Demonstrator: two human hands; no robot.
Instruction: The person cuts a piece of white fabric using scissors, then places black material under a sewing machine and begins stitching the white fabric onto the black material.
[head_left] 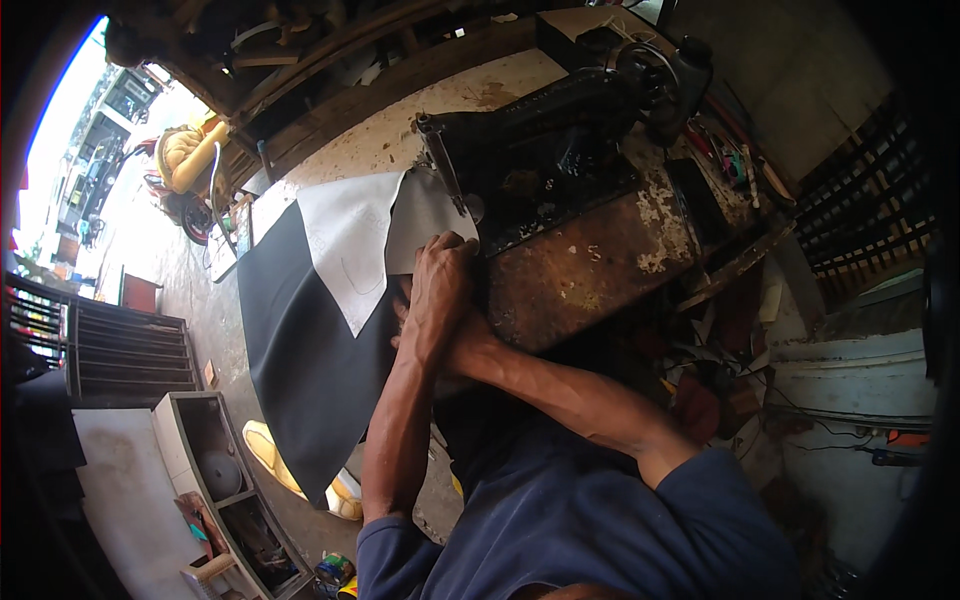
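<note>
A large black sheet (310, 350), maybe leatherette, hangs over the near left edge of the sewing table. Its pale grey underside (345, 235) shows where a corner is folded over. The sheet's upper part lies beside the needle end of a black sewing machine (540, 130). My left hand (446, 262) is closed on the sheet's edge, just below the needle bar. My right forearm crosses beneath my left wrist. Only part of my right hand (402, 308) shows left of that wrist, its fingers bent against the sheet; the rest is hidden.
The worn brown tabletop (590, 275) extends right of my hands. Tools (735, 160) lie at its far right end. At lower left stands an open shelf cabinet (215, 460); beside it a metal grille (130, 350). A yellow padded seat (190, 155) is outside at upper left.
</note>
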